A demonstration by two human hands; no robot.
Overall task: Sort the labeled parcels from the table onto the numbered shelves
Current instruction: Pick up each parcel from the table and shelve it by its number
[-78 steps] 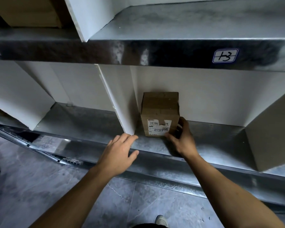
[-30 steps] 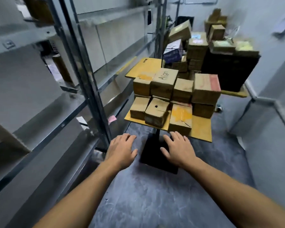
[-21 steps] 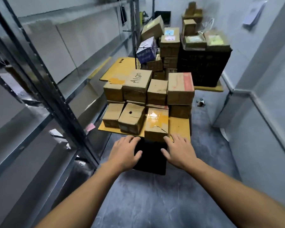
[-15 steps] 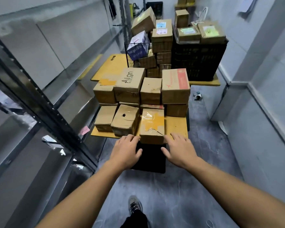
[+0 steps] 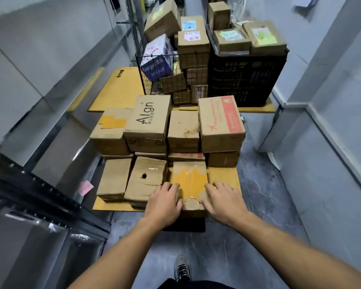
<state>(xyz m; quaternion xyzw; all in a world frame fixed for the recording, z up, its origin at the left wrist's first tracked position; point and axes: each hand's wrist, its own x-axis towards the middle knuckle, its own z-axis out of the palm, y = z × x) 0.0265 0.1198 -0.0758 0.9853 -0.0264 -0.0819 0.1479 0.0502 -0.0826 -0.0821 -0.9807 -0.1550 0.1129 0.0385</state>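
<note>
Both hands lie flat with fingers spread and nearly straight, closing on nothing. The left hand rests at the left edge of the yellow-taped parcel, its fingers reaching onto the neighbouring box, and the right hand lies at the parcel's right edge, fingers over the bare yellow table. Each thumb touches a near corner of the parcel. The parcel sits at the table's front edge, lower centre of the frame, with its near end torn.

Touching it on the left is a box with a hole in its lid, and left of that a plain box. Right behind, a higher stacked row walls it in: a box with a yellow patch, the "Align" box, a plain brown box and a red-printed box.

Further up the frame a wire basket holds more cartons, among them a blue-and-white carton. A black crate topped with labelled boxes stands beside it on the right.

Metal shelving runs down the left side, its dark upright crossing the lower left, with a pink note near it. A shoe shows on the grey floor at the bottom.
</note>
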